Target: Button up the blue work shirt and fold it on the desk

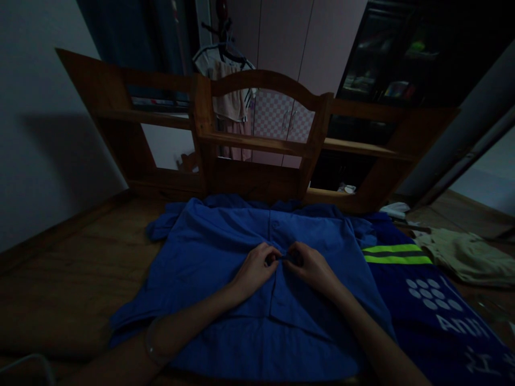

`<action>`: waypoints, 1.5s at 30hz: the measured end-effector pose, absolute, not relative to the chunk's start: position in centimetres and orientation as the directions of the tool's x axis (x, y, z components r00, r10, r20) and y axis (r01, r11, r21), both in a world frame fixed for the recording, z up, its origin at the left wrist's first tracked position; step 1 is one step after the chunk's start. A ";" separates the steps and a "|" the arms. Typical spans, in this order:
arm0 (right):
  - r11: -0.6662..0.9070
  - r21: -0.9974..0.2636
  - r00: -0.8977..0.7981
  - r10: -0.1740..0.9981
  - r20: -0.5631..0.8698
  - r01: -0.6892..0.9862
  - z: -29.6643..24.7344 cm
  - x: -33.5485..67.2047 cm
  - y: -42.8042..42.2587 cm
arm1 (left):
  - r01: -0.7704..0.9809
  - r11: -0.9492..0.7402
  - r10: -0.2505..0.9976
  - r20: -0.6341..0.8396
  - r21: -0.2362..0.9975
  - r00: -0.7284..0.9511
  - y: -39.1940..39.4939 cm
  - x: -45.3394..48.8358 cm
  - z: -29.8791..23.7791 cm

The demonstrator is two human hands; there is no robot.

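A blue button-front shirt (225, 230) lies spread on a wooden surface, its front placket running down the middle. At the placket my left hand (259, 265) pinches the cloth between thumb and fingers. Close beside it on the right, my right hand (308, 265) pinches the other side of the same spot. The fingertips nearly meet, and a small bit of fabric is raised between them. Whether a button is in the fingers is hidden. One button (276, 224) shows farther up the placket. A bracelet (151, 343) circles my left wrist.
A wooden shelf frame (257, 142) stands behind the shirt. To the right lie a dark blue garment (402, 289) with yellow-green stripes and white lettering, and a pale cloth (466, 254). A white cable (34, 356) is at the lower left. Clothes hang on a rack (223, 53) beyond.
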State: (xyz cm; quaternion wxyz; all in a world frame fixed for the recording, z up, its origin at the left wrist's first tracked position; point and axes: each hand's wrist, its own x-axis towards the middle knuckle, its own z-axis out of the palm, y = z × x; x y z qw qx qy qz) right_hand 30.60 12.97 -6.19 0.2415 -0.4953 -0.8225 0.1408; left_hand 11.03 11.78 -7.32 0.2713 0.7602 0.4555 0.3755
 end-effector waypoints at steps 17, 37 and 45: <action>0.464 -0.588 -0.439 0.876 0.198 0.662 -6.8 31.3 13.9 | 0.483 -0.357 0.875 0.105 0.800 0.473 10.5 10.4 -7.1; 0.487 -0.648 -0.301 0.873 0.385 0.585 -6.0 28.7 -2.1 | 0.410 -0.183 0.981 0.141 0.894 0.129 0.4 12.2 -8.1; 0.347 -0.734 -0.083 0.925 0.371 0.584 -7.7 27.4 -1.7 | 0.293 -0.246 0.949 0.169 0.924 0.266 0.9 12.4 -8.1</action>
